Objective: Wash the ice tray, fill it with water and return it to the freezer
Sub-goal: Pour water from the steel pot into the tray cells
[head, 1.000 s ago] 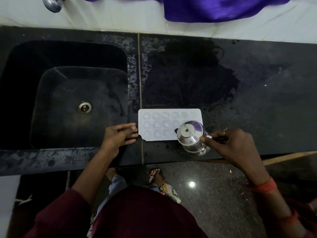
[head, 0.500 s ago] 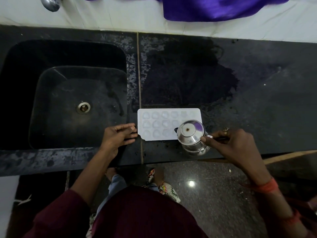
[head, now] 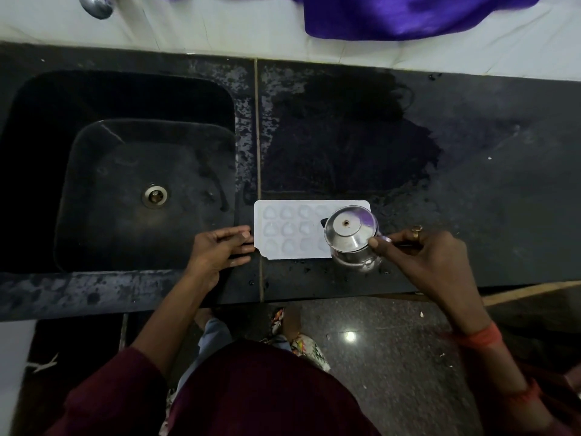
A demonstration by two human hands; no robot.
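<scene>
Head view: one ice tray, left fingers touching, right hand gripping one jug.

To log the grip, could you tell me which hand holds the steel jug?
The right hand grips the steel jug by its handle; the left hand only steadies the white ice tray.

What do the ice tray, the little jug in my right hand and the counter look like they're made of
The ice tray looks like matte white plastic: thin, evenly pale, with soft moulded cells. The jug is most likely polished stainless steel, since its lid mirrors the purple cloth above. The counter looks like dark polished stone, perhaps granite, speckled and glossy where wet, with a seam between slabs.
</scene>
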